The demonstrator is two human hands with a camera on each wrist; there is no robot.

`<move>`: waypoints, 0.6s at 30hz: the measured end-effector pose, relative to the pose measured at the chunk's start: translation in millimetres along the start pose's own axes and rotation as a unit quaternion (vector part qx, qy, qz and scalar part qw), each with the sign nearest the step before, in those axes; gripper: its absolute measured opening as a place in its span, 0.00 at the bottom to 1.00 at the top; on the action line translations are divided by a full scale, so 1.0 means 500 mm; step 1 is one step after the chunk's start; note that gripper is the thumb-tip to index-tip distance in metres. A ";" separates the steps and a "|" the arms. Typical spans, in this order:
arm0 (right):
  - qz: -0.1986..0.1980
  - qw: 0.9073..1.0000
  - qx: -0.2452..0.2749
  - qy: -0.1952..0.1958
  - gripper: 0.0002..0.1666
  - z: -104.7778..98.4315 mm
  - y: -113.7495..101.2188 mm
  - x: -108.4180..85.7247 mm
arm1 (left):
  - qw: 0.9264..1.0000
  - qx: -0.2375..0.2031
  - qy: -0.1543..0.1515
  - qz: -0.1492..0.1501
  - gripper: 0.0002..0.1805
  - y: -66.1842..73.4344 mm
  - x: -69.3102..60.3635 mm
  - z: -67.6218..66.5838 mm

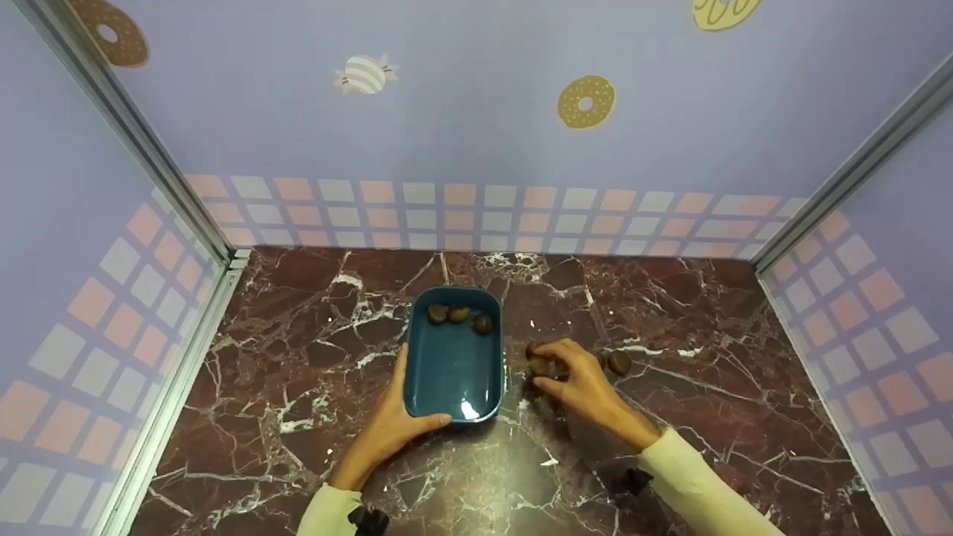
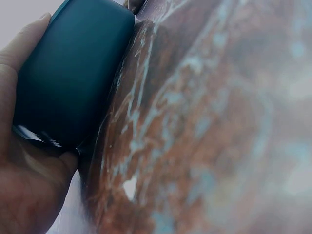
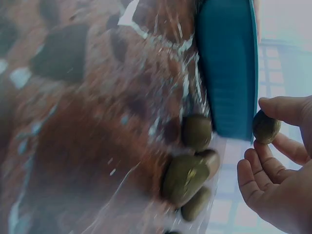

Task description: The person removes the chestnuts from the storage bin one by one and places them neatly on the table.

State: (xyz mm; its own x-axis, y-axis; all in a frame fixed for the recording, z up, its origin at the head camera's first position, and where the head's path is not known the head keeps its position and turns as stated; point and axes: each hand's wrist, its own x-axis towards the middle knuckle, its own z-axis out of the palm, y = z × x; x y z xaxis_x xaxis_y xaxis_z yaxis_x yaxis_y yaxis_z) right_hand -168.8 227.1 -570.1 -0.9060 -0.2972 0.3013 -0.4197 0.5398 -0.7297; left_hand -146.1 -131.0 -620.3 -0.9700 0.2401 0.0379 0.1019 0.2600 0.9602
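A dark teal rectangular dish stands on the marbled surface, with 3 brown chestnuts inside near its far end. My left hand holds the dish at its near left corner, thumb along the near rim and fingers against the left side. To the right of the dish, my right hand is above a cluster of chestnuts. In the right wrist view, its thumb and fingertips pinch one chestnut, raised above the others. Another chestnut shows beside the hand; the hand partly hides the cluster in the head view.
The dark red marbled tabletop is bounded by a lilac back wall and side walls with printed checks. Metal corner frames run up between the walls. Black straps sit near the wrists.
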 end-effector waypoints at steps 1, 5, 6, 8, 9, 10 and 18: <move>0.003 1.000 0.001 0.004 0.26 -0.005 0.006 -0.004 | 1.000 -0.004 0.000 0.002 0.81 0.000 0.000 0.000; 0.001 1.000 -0.011 0.025 0.26 -0.019 0.030 -0.020 | 1.000 -0.017 -0.004 -0.002 0.81 0.001 0.000 0.000; -0.001 0.999 -0.015 0.031 0.26 -0.022 0.035 -0.025 | 1.000 -0.019 -0.004 -0.004 0.81 0.001 -0.001 0.001; -0.002 0.999 -0.024 0.042 0.26 -0.029 0.045 -0.034 | 1.000 -0.022 -0.004 -0.009 0.81 0.001 -0.001 0.001; 0.001 0.998 -0.029 0.047 0.26 -0.033 0.049 -0.038 | 1.000 -0.024 -0.004 -0.010 0.81 0.002 -0.001 0.001; 0.007 0.998 -0.034 0.050 0.26 -0.036 0.053 -0.043 | 1.000 -0.024 -0.004 -0.010 0.81 0.002 -0.001 0.001; 0.066 0.996 -0.035 0.057 0.28 -0.063 0.075 -0.077 | 1.000 -0.027 -0.006 -0.007 0.80 -0.001 0.001 0.001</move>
State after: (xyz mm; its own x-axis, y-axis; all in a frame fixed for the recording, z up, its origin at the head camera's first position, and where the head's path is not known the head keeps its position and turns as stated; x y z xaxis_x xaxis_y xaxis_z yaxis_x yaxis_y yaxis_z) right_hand -151.6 283.6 -589.5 -0.9521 -0.1304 0.2766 -0.2956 0.6237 -0.7237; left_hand -146.4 -130.3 -620.8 -0.9686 0.2478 0.0222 0.0768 0.2129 0.9740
